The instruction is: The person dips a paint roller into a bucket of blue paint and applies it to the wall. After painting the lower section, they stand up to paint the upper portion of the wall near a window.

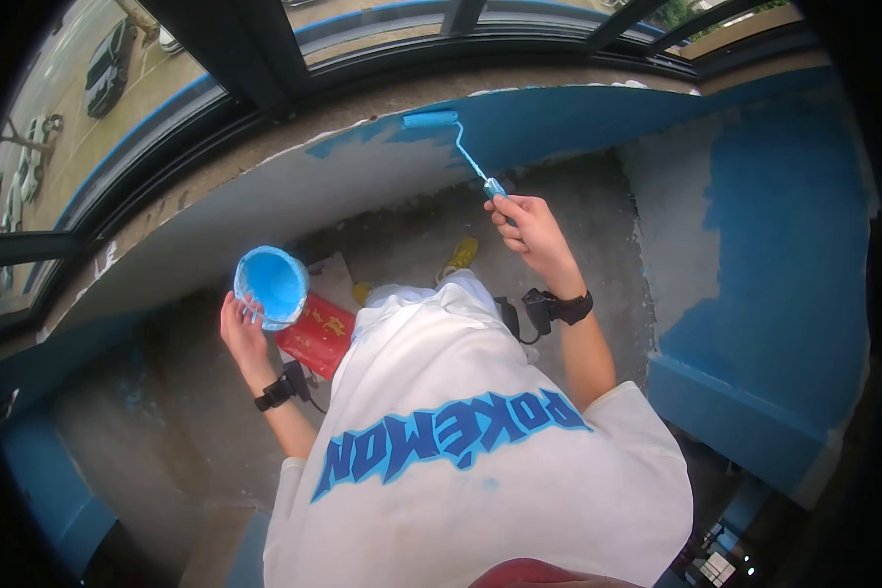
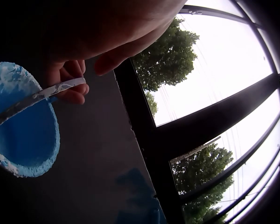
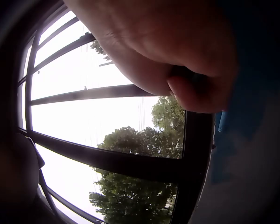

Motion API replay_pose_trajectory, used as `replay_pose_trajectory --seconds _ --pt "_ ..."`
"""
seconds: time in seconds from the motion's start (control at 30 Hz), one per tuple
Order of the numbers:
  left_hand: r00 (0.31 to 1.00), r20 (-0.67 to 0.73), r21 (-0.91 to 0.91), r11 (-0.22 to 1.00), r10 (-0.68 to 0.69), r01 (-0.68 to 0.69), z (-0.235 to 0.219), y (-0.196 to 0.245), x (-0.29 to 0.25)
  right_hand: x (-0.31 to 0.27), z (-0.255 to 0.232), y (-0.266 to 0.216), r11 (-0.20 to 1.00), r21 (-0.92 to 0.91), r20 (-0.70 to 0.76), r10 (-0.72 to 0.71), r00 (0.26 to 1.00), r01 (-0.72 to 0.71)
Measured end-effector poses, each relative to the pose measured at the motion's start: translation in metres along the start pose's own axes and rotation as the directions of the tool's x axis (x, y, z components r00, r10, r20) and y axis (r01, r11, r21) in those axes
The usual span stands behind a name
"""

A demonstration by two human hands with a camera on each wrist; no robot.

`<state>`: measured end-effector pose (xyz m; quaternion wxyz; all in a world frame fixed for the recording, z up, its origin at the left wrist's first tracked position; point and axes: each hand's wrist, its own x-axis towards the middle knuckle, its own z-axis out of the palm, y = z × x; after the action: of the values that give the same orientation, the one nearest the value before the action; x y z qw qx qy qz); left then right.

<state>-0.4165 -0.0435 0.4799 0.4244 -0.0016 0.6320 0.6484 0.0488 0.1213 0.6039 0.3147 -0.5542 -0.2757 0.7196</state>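
Note:
My right hand [image 1: 541,238] grips the handle of a small paint roller [image 1: 429,120]. Its blue-coated sleeve lies against the wall just under the window ledge, at the border between fresh blue and bare grey. In the right wrist view, the curled fingers [image 3: 198,95] hide most of the handle. My left hand [image 1: 246,333] holds a paint bucket by its pale, paint-smeared bail handle [image 2: 37,97]. Blue paint coats the inside and rim of the bucket [image 1: 276,276], which is tipped so its mouth faces the head camera.
A dark-framed window [image 1: 382,61] runs above the low wall [image 1: 265,186]. Beneath the bucket stands a red container [image 1: 316,338] with yellow marks. The side wall [image 1: 764,245] at right is partly blue. Grey concrete floor [image 1: 578,225] surrounds the person's yellow shoes [image 1: 461,255].

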Motion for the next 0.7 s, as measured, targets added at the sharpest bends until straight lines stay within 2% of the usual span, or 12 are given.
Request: replay_pose_trajectory --seconds 0.13,0.23,0.27,0.37,0.43,0.53,0.7 --pt "1.000 -0.001 0.012 1.000 0.005 -0.005 0.007 -0.001 -0.004 0.023 0.001 0.015 0.996 0.074 0.051 0.036 0.998 -0.039" --pt "1.000 0.005 0.016 1.000 0.018 -0.018 0.002 -0.006 -0.006 0.058 0.005 0.054 0.992 0.109 0.123 0.055 0.991 -0.068" --pt "1.000 -0.005 0.018 1.000 0.019 -0.019 0.003 -0.006 -0.004 0.065 0.006 0.064 0.993 0.089 0.108 0.063 0.992 -0.073" --pt "1.000 -0.017 -0.006 1.000 0.012 -0.012 -0.001 -0.007 -0.001 0.054 0.004 0.062 0.996 0.069 0.079 0.047 0.996 -0.052" --pt "1.000 -0.017 0.007 1.000 0.017 -0.017 -0.002 -0.007 -0.003 0.031 -0.007 0.042 0.995 0.101 0.125 0.004 0.992 -0.017" --pt "1.000 -0.023 0.009 1.000 0.015 -0.015 -0.005 -0.013 -0.003 0.009 -0.019 0.021 0.996 0.090 0.114 -0.017 0.993 0.007" --pt "1.000 -0.027 0.025 1.000 0.006 -0.005 -0.004 -0.012 -0.003 0.056 -0.008 0.059 0.988 0.129 0.189 0.059 0.980 -0.084"
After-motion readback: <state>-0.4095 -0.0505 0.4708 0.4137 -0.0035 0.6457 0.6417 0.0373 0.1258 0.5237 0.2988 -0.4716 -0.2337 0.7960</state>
